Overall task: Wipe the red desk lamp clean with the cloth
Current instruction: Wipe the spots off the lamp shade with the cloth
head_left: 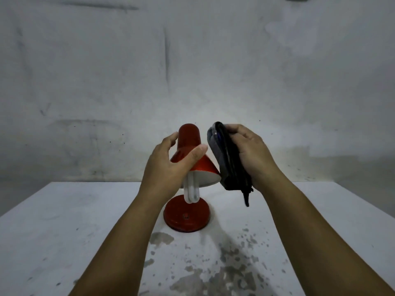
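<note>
The red desk lamp [188,142] stands on a white table [64,221], its cone shade tilted toward me with a white bulb [191,192] hanging out over the round red base [187,217]. My left hand [168,165] holds the shade, thumb across its front and fingers round its left side. My right hand [252,154] grips a folded dark cloth [228,159], which lies against the shade's right edge. A loose end of the cloth dangles below the hand.
A stained grey wall [192,71] rises right behind the table's far edge. Worn, flaked patches [230,268] mark the tabletop between my forearms. Bare tabletop spreads left and right of the lamp.
</note>
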